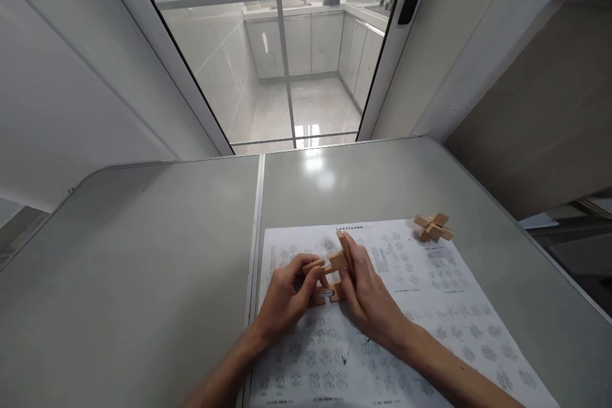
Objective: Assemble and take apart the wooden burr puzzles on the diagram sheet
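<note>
in the head view, a small wooden stick (314, 265) is pinched between the thumb and fingers of the left hand (291, 290). the stick is set at the fingertips, on the side turned toward the other hand, and its long axis is laid nearly sideways, with the right end tipped slightly away from the person.

by the right hand (366, 287), a wooden block (337, 261) and an upright wooden bar (344, 245) are gripped between thumb and fingers. the bar is held along the inner side of the fingers; its long axis is pointed away from the person, with the far end leaned a little to the left. the block is placed just left of the bar, toward the left hand, in the space between the two hands. whether the stick and the block are joined cannot be told, as the fingers partly cover them.

below the fingertips, a notched wooden piece (317, 298) is seen between the hands, its long axis run sideways and its slot opened toward the person; whether it is touched by either hand cannot be told.

a printed sheet (401, 331) is spread under both hands on the grey table (201, 255). at the sheet's far right corner, a cross-shaped wooden assembly (433, 227) is set well apart from the hands, its arms pointed several ways.
</note>
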Tool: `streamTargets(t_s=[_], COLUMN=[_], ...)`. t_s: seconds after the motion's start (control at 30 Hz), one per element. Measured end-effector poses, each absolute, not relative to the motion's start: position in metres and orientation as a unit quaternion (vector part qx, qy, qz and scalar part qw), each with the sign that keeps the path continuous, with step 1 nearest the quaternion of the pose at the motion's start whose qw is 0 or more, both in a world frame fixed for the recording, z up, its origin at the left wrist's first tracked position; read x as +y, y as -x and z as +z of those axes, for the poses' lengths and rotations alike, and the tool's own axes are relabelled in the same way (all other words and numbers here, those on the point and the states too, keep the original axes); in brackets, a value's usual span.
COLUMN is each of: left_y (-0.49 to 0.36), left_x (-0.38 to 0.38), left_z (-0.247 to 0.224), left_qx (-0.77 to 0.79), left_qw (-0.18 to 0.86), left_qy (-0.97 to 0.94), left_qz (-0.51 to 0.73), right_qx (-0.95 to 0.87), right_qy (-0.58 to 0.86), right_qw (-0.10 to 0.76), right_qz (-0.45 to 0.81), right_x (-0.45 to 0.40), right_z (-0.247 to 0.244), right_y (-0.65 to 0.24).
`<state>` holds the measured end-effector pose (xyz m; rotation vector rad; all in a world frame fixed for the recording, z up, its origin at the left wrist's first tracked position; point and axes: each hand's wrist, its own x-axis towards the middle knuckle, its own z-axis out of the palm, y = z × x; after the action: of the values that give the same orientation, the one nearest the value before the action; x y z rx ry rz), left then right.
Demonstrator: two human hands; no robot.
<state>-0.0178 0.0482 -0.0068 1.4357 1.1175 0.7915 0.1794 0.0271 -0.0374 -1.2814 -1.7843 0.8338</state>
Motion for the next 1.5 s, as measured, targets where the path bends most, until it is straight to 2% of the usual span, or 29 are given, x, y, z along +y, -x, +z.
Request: streamTargets(t_s=[0.47,1.07,1.27,1.5], left_y=[0.023,0.023,0.022,0.022], left_x=[0.052,0.052,0.052,0.051], left_z=[-0.006,-0.007,-0.004,-0.005], left_qx=[0.446,0.440,0.447,0.435], left_qw=[0.577,0.587,0.583,0.588], left_qy=[-0.596,-0.594,-0.593,-0.595], left_qz=[0.336,0.331,0.330,0.335], right_qx=[-0.681,-0.692,-0.674,-0.685], right_qy=[0.446,0.431,0.461,0.446], right_qw=[0.405,0.405,0.434,0.413], right_qz=[0.417,0.414,0.382,0.402], right_x=[0.027,0.026,0.023,0.023], right_z=[-0.039,-0.043,-0.046,-0.044], right_y=[-0.189,-0.190,-0.180,-0.186])
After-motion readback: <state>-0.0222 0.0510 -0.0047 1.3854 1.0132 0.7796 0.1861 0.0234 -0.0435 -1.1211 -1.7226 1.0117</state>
